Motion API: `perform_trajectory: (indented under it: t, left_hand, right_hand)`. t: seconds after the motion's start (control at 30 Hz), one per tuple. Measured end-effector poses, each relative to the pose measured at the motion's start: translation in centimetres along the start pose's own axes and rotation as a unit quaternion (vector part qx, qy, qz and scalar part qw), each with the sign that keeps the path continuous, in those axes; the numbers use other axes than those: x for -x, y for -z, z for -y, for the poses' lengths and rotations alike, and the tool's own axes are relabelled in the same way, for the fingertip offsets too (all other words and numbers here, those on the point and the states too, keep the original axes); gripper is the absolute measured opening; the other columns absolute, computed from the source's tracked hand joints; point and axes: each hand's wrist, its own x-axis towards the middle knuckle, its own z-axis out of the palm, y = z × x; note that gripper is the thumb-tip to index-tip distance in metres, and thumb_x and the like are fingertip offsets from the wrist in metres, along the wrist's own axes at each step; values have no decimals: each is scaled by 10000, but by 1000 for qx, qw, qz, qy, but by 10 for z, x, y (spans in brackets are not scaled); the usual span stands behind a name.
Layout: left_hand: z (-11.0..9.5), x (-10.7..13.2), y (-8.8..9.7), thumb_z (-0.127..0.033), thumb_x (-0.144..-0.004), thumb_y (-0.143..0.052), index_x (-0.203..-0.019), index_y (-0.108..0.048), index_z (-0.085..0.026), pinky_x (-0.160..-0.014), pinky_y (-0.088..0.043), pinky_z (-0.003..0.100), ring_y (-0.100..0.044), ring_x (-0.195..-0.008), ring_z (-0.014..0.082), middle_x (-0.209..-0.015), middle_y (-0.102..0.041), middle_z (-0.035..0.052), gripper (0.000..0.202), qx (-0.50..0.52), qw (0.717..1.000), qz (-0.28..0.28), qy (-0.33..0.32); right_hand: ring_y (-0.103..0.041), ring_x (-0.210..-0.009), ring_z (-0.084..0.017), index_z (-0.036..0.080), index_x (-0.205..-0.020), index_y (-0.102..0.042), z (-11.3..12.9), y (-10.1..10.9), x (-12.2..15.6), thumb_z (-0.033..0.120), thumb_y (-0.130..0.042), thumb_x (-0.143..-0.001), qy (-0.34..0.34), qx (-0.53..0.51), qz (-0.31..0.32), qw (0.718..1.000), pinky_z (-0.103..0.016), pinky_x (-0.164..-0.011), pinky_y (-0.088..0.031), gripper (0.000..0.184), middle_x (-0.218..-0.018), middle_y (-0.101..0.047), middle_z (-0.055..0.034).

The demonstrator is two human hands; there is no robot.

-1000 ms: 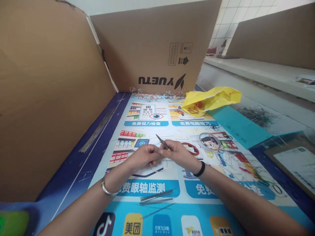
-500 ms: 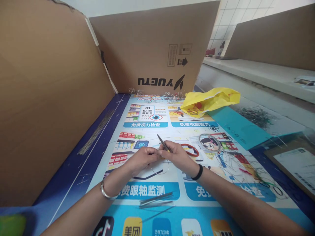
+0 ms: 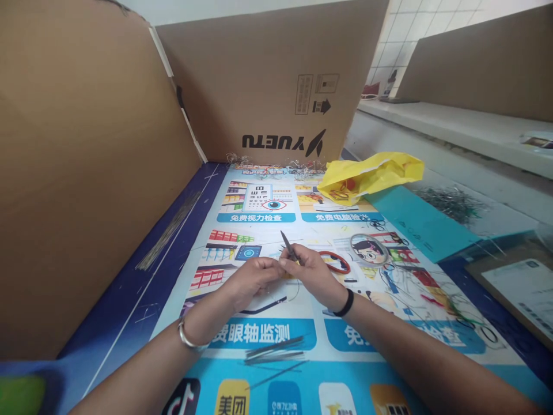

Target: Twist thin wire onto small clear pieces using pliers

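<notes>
My left hand [image 3: 248, 279] and my right hand [image 3: 309, 271] meet over the printed poster [image 3: 276, 331], fingertips almost touching. The right hand is closed on a small metal tool [image 3: 287, 246] whose point sticks up and away from me. The left hand pinches a thin wire loop [image 3: 283, 297] that curves down below both hands, part of it sleeved in black. A silver bangle sits on my left wrist and a black band on my right.
A bundle of dark straight wires [image 3: 274, 350] lies near me on the poster. A red ring [image 3: 334, 262] lies right of my hands, a yellow plastic bag [image 3: 371, 176] further back. Cardboard walls [image 3: 86, 161] stand left and behind. Loose wire scraps [image 3: 449, 202] litter the right side.
The hands stay together at nearly the same spot; the tool tip has shifted slightly to the right and the wire loop has turned a little.
</notes>
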Motion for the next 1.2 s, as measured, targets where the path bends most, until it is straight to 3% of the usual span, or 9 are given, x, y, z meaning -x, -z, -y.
perform_trajectory:
  t: [0.5, 0.6, 0.67, 0.77, 0.87, 1.0, 1.2]
  left_hand:
    - [-2, -1, 4, -384, -690, -636, -784, -607, -161, -412, -141, 213, -255, -418, 38, -498, -374, -68, 244, -46, 997, -49, -38]
    - [-6, -2, 9, -375, -696, -618, -795, -605, -167, -421, -204, 200, -329, -428, 45, -554, -465, -50, 231, -56, 996, -55, -48]
    - [-8, -3, 11, -363, -690, -616, -795, -607, -169, -454, -273, 201, -407, -472, 64, -615, -533, -29, 221, -63, 995, -58, -59]
    - [-10, -5, 14, -336, -692, -609, -758, -623, -164, -529, -333, 208, -463, -561, 87, -679, -583, -9, 185, -109, 986, -79, -96]
    - [-10, -9, 19, -335, -703, -597, -749, -642, -164, -577, -347, 211, -477, -628, 105, -709, -600, 0, 182, -154, 972, -111, -136]
    - [-7, -14, 25, -375, -713, -588, -795, -642, -171, -519, -319, 206, -450, -573, 105, -648, -568, -7, 227, -163, 967, -136, -137]
    - [-8, -15, 27, -430, -721, -581, -803, -628, -164, -431, -242, 202, -319, -429, 64, -506, -432, -54, 283, -160, 972, -135, -103]
  right_hand:
    - [-479, -711, -120, 170, -802, -538, 5, 11, -2, 360, -525, -788, 7, 2, 19, 1000, -249, -660, -386, 192, -748, -532, 3]
    - [-489, -688, -126, 166, -799, -549, 12, 21, -4, 360, -506, -797, 5, 80, 59, 995, -249, -630, -379, 199, -731, -550, -4]
    - [-494, -700, -136, 169, -789, -567, 17, 28, -6, 347, -501, -801, 28, 215, 71, 974, -252, -630, -365, 191, -741, -563, -13]
    - [-491, -719, -145, 168, -745, -559, 17, 33, -7, 296, -493, -807, 64, 395, 65, 914, -255, -640, -351, 158, -738, -562, -28]
    - [-494, -774, -163, 163, -768, -571, 12, 31, -6, 247, -507, -796, 92, 506, 72, 854, -271, -693, -352, 109, -767, -572, -45]
    - [-489, -811, -180, 168, -815, -584, 7, 28, -5, 227, -497, -808, 115, 584, 66, 801, -287, -702, -337, 106, -800, -579, -54]
    - [-481, -766, -176, 183, -802, -584, 3, 30, -7, 152, -476, -810, 130, 621, 59, 770, -291, -654, -300, 113, -767, -582, -43]
